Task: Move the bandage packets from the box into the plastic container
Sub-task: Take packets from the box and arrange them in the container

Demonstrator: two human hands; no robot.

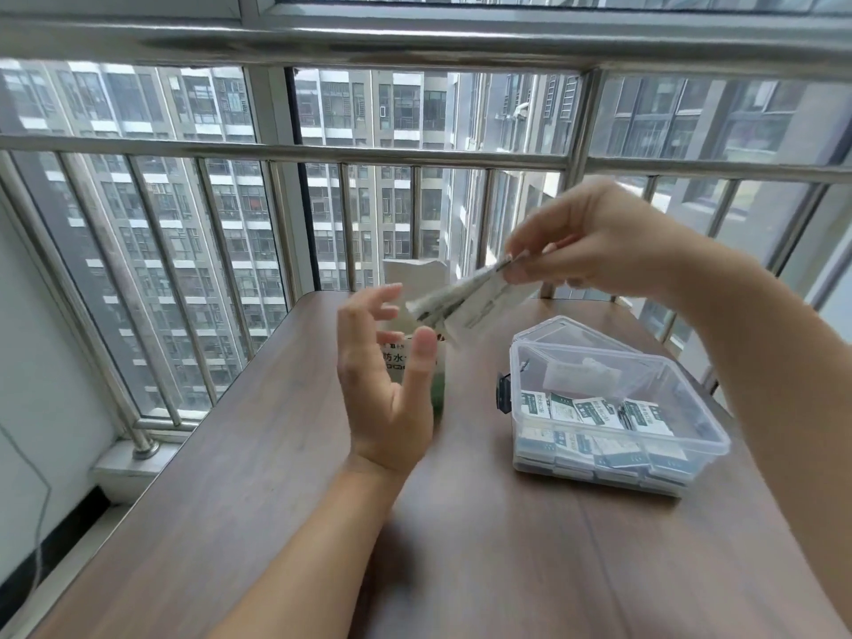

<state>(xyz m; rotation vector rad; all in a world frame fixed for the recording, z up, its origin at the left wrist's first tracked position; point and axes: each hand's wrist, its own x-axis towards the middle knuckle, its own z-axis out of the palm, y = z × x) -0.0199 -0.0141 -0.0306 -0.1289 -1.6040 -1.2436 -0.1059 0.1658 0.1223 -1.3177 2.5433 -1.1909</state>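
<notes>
A small white and green bandage box (417, 288) stands upright with its top flap open at the far middle of the table. My left hand (387, 380) hovers in front of it, fingers loosely spread, holding nothing. My right hand (594, 242) is raised above the table and pinches a blurred bunch of white bandage packets (465, 297) that hangs just above the box's right side. To the right sits a clear plastic container (691, 472), its lid tipped open at the back, with several white and green packets (594, 410) lying inside.
The brown wooden table (461, 546) stands against a steel balcony railing (322, 154) with windows and tower blocks behind. A black latch (503, 393) sticks out on the container's left side. A thin cable (41, 523) hangs by the wall at the left.
</notes>
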